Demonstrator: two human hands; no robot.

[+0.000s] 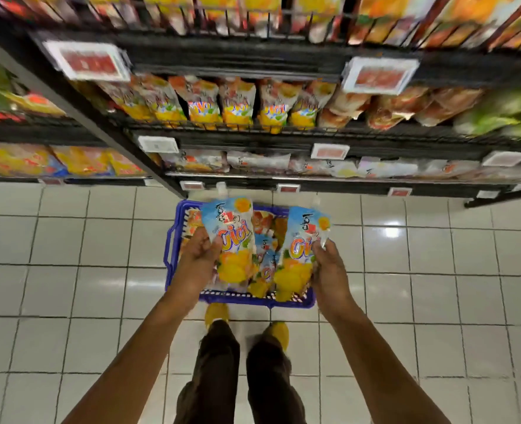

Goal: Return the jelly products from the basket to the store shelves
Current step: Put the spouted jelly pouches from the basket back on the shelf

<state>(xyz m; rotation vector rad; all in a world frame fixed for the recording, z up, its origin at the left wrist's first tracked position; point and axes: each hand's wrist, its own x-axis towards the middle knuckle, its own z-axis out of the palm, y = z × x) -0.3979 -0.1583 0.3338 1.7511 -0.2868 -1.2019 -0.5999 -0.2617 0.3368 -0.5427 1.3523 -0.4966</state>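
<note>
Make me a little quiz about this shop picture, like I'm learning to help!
1. True or false: the left hand grips one jelly pouch and the right hand grips a second pouch.
2. What colour is the basket? A red, B blue, C green.
3. Fill in: the basket stands on the tiled ____.

Key: 1 true. 2 B. 3 floor.
</note>
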